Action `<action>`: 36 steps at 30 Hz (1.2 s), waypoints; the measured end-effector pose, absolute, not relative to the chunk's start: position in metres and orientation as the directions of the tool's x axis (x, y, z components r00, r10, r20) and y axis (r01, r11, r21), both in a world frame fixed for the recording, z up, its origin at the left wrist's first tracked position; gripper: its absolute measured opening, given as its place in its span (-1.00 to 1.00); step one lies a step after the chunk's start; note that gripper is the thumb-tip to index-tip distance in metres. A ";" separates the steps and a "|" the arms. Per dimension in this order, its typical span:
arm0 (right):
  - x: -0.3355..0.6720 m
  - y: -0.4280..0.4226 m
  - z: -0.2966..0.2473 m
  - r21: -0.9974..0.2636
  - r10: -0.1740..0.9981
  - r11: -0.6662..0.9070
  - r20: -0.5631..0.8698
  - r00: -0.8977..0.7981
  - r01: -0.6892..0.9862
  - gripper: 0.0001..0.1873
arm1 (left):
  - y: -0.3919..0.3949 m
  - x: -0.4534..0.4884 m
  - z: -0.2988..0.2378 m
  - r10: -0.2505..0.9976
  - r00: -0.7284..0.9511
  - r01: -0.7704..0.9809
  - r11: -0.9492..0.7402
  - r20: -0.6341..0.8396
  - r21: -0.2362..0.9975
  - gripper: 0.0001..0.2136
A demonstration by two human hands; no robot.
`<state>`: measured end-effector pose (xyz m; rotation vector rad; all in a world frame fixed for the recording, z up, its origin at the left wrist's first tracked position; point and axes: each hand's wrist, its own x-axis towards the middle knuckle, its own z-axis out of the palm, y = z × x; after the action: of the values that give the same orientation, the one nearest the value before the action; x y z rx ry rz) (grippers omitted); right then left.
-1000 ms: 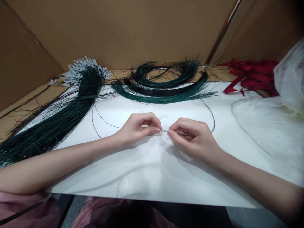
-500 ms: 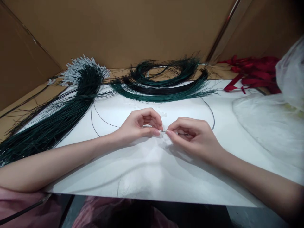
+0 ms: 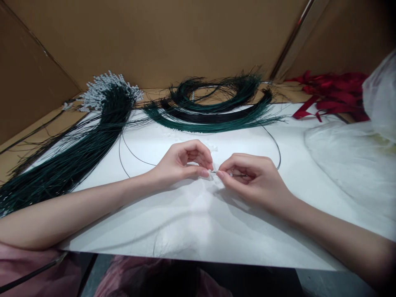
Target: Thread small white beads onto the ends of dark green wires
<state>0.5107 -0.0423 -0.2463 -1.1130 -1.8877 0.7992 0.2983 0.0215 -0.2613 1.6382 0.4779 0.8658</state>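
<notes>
The person's 2 bare hands are meeting over the middle of a white sheet [image 3: 173, 235], with their fingertips nearly touching. The right hand [image 3: 256, 175] is pinching a thin dark cord [image 3: 239, 175] between thumb and forefinger, and a length of it is showing across the palm side under the curled fingers. The left hand [image 3: 185, 163] is holding thumb and forefinger together on the same cord, where a short piece is bridging the narrow gap between the hands. A pale speck is showing at the left fingertips, perhaps a small white piece, though the fingers are hiding most of it.

Small white bits [image 3: 213, 148] are lying on the sheet just beyond the hands. To the left, a thick dark green bundle [image 3: 93, 142] is stretching across the sheet, its far end fanning into white tips [image 3: 100, 95]. Behind the hands, curved green and black strands [image 3: 213, 126] are lying in arcs, with a looped bundle [image 3: 247, 93] sitting farther back. Red ribbons [image 3: 340, 95] are piling up at the far right, and a translucent white bag [image 3: 346, 161] is spreading near them. Brown panels [image 3: 170, 45] are standing behind everything.
</notes>
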 end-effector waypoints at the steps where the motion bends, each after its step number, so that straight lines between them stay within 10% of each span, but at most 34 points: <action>1: 0.511 -0.042 -0.246 -0.812 0.900 0.418 0.310 -0.306 0.407 -0.87 | 0.022 0.298 -0.261 0.709 0.645 -0.142 -0.256 0.285 0.956 -0.78; 36: 0.510 -0.042 -0.247 -0.782 0.886 0.455 0.351 -0.302 0.427 -0.85 | 0.021 0.301 -0.261 0.688 0.642 -0.145 -0.323 0.338 0.935 -0.79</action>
<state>0.5100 -0.0425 -0.2471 -1.1026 -1.9077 0.7284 0.3011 0.0212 -0.2611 1.7039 0.4458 0.8959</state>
